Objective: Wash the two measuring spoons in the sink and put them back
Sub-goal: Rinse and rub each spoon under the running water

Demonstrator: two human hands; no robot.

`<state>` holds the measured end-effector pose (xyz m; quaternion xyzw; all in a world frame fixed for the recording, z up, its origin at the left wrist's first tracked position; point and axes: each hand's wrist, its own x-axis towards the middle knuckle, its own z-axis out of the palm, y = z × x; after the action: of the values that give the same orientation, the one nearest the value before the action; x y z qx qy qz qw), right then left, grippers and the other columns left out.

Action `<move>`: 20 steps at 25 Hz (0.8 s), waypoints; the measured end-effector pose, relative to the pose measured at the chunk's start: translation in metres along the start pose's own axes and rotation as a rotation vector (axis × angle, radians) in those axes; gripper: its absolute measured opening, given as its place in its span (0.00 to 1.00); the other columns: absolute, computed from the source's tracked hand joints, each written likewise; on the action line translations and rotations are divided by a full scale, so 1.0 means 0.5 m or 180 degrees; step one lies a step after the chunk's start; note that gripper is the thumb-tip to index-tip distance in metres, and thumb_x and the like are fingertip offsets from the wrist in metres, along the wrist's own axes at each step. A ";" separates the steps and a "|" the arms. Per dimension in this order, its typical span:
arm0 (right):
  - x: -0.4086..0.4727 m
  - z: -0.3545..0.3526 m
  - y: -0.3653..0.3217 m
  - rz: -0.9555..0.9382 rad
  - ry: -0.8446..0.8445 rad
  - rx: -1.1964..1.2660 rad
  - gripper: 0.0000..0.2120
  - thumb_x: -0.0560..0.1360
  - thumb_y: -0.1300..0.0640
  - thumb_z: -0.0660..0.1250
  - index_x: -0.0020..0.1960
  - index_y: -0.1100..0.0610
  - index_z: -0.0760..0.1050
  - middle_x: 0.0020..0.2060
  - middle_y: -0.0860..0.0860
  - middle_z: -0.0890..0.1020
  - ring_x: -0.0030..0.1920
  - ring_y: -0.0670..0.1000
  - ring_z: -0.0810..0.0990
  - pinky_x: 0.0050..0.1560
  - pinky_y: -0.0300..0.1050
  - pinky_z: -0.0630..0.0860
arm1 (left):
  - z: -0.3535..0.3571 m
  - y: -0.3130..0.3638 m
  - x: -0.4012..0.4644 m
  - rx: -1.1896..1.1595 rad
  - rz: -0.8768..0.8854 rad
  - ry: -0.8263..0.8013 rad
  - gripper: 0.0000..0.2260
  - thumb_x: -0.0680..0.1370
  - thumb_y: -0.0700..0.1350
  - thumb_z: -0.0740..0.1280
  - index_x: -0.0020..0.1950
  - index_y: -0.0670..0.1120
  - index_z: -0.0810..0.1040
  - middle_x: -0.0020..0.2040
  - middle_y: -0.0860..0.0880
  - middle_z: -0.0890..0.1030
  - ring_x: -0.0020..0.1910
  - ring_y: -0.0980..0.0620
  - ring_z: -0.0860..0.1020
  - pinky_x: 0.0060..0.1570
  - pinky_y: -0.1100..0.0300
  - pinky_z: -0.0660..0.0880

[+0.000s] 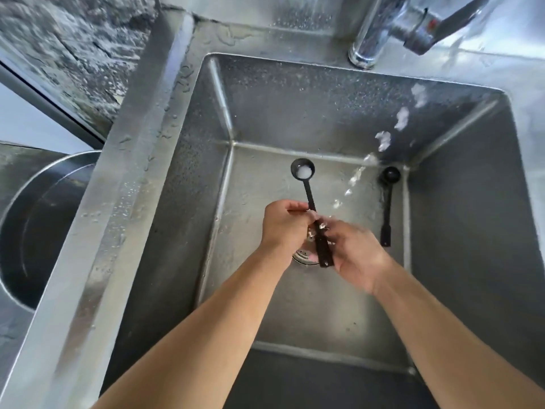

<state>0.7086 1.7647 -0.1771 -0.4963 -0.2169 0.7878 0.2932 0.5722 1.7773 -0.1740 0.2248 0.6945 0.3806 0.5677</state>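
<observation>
Over the steel sink [460, 202] I hold a long black measuring spoon [309, 196], its round bowl pointing away and filled with white foam or water. My left hand [283, 228] grips the middle of its handle. My right hand [354, 252] is closed around the lower handle, fingers against it. Water falls in a broken stream [383, 141] from the tap [380, 28] and lands where the hands meet. A second black measuring spoon [387, 208] lies on the sink floor at the right wall, bowl toward the far corner.
The drain strainer [303, 256] shows partly under my hands. A wet steel rim [132, 160] borders the sink on the left. Beyond it sits a round dark metal basin or pot [35, 231]. A rough stone wall [73, 48] is at the top left.
</observation>
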 end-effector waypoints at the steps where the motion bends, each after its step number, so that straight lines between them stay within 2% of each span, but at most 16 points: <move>1: -0.009 0.004 0.004 -0.0070 0.0014 -0.0100 0.19 0.78 0.68 0.56 0.48 0.60 0.85 0.43 0.57 0.85 0.39 0.57 0.85 0.33 0.47 0.79 | 0.002 -0.002 -0.003 0.0156 0.0095 0.0071 0.08 0.71 0.34 0.72 0.47 0.43 0.82 0.37 0.50 0.84 0.31 0.56 0.83 0.28 0.62 0.78; 4: -0.035 0.022 0.019 -0.0298 0.0261 -0.0501 0.15 0.82 0.67 0.56 0.50 0.61 0.81 0.37 0.55 0.81 0.29 0.51 0.75 0.25 0.42 0.67 | 0.010 -0.009 -0.014 0.0438 0.0265 0.0176 0.12 0.72 0.36 0.69 0.55 0.47 0.78 0.43 0.49 0.84 0.38 0.52 0.83 0.36 0.58 0.81; 6: -0.051 0.031 0.029 -0.0432 0.0512 -0.0702 0.14 0.83 0.65 0.56 0.51 0.61 0.81 0.36 0.55 0.80 0.27 0.49 0.72 0.24 0.42 0.63 | 0.016 -0.017 -0.026 0.0230 0.0106 0.0048 0.16 0.74 0.38 0.69 0.60 0.48 0.71 0.44 0.46 0.83 0.32 0.51 0.80 0.28 0.59 0.77; 7: -0.060 0.035 0.032 -0.0462 0.0624 -0.0721 0.13 0.83 0.64 0.57 0.50 0.61 0.81 0.36 0.55 0.80 0.25 0.49 0.72 0.24 0.43 0.63 | 0.019 -0.024 -0.034 0.0135 0.0022 -0.0057 0.14 0.76 0.40 0.68 0.60 0.47 0.71 0.41 0.46 0.83 0.28 0.52 0.78 0.26 0.59 0.74; 9: -0.080 0.049 0.038 -0.0451 0.0850 -0.0719 0.12 0.83 0.59 0.60 0.45 0.61 0.78 0.32 0.55 0.80 0.22 0.50 0.71 0.22 0.41 0.63 | 0.026 -0.032 -0.051 -0.0027 -0.0052 -0.0269 0.07 0.80 0.45 0.65 0.53 0.42 0.77 0.31 0.47 0.81 0.21 0.51 0.74 0.25 0.57 0.72; 11: -0.102 0.062 0.047 -0.0391 0.1063 -0.0806 0.13 0.83 0.55 0.63 0.41 0.59 0.75 0.28 0.55 0.78 0.20 0.50 0.69 0.19 0.39 0.63 | 0.033 -0.035 -0.058 -0.0249 -0.0109 -0.0295 0.13 0.82 0.48 0.62 0.45 0.42 0.79 0.29 0.47 0.81 0.22 0.48 0.75 0.25 0.57 0.73; 15: -0.149 0.080 0.068 -0.0275 0.1088 -0.0807 0.11 0.83 0.54 0.62 0.44 0.57 0.74 0.27 0.54 0.77 0.20 0.49 0.66 0.19 0.37 0.60 | 0.037 -0.025 -0.056 -0.0508 -0.0261 -0.0189 0.20 0.82 0.54 0.59 0.42 0.41 0.80 0.25 0.47 0.79 0.23 0.48 0.77 0.31 0.57 0.76; 20: -0.186 0.091 0.082 -0.0197 0.1149 -0.0543 0.08 0.83 0.56 0.61 0.47 0.58 0.74 0.27 0.53 0.75 0.20 0.49 0.63 0.20 0.36 0.57 | 0.039 -0.040 -0.073 -0.0522 -0.0452 -0.0194 0.24 0.79 0.58 0.61 0.38 0.40 0.82 0.24 0.47 0.77 0.21 0.49 0.74 0.26 0.60 0.72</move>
<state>0.6885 1.6691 -0.1233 -0.6456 -0.2419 0.6554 0.3083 0.6024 1.7431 -0.1683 0.1393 0.6576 0.3880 0.6305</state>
